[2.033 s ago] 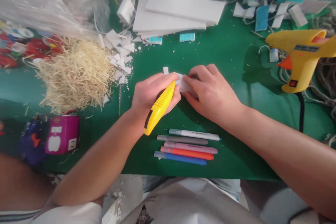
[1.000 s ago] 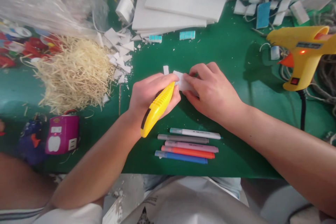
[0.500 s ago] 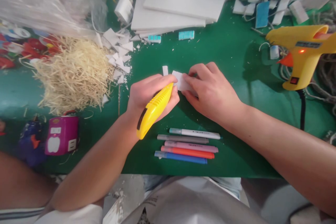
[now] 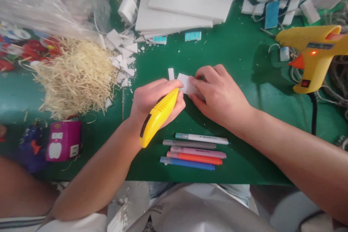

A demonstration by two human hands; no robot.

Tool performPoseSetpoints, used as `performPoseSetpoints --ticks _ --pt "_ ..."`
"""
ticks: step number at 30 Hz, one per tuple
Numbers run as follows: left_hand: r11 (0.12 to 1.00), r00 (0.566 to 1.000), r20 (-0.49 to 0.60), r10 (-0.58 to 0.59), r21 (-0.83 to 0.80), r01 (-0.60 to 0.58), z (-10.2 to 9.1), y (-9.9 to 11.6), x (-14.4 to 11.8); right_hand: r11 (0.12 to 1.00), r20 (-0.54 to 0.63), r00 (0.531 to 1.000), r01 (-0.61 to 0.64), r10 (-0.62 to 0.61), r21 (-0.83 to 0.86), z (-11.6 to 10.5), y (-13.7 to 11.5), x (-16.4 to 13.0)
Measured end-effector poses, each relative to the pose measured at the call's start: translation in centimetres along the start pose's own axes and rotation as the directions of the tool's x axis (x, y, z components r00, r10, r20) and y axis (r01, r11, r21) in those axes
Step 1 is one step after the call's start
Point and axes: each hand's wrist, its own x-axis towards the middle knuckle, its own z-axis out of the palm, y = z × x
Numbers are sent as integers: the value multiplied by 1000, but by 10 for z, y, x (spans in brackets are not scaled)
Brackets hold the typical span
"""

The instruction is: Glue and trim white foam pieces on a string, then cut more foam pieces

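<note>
My left hand [image 4: 152,99] is closed around a yellow utility knife [image 4: 160,116], its handle slanting down to the left. The knife's front end meets the left edge of a small white foam board piece [image 4: 186,83]; the blade is mostly hidden by my fingers. With thumb and fingertips, my right hand [image 4: 217,90] grips the right side of that piece against the green table. A narrow white strip [image 4: 170,74] lies just beyond my left hand. Several capped markers [image 4: 194,157] lie in a row in front of me.
White foam sheets [image 4: 185,7] are stacked at the back. A yellow hot glue gun [image 4: 312,56], its light lit, stands at right with a cord. To the left are a straw heap [image 4: 78,76], white scraps [image 4: 123,54] and a purple box [image 4: 64,140]. Another person's leg shows at lower left.
The rear end of the utility knife has dropped slightly down and left as my left hand shifts a little. My right hand and the foam board piece stay in place.
</note>
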Motion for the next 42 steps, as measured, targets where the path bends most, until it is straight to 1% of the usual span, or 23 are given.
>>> performPoseSetpoints --ticks 11,17,21,25,29,32,34,36,40,42 --pt "997 999 17 -41 -58 42 -3 4 -2 1000 -3 1000 -8 8 19 0 2 0" --pt "999 1000 12 -24 -43 25 -4 3 -2 1000 15 1000 -19 18 16 -2 1 1" --pt "999 999 18 -49 -23 49 -3 2 -3 1000 31 999 -10 9 8 -3 0 1" --pt "999 999 1 -42 -8 42 -5 4 -4 1000 34 999 -18 18 10 -4 0 1" --pt "999 998 33 -44 28 43 -4 3 -5 999 24 1000 -14 13 31 -5 0 0" --pt "999 999 -29 22 27 -22 -1 -2 -6 999 42 999 -21 20 31 -6 -1 1" --pt "999 997 -66 45 24 -44 1 -4 -6 999 70 997 -40 39 19 -8 -3 2" --pt "999 998 -48 39 24 -38 1 -4 -5 998 90 994 -56 55 4 -9 -4 3" --pt "999 1000 17 -10 48 9 -3 1 -2 999 57 998 -38 38 -2 -7 -3 3" --pt "999 1000 6 -20 41 20 -3 2 -2 1000 45 999 -29 29 2 -5 -2 2"
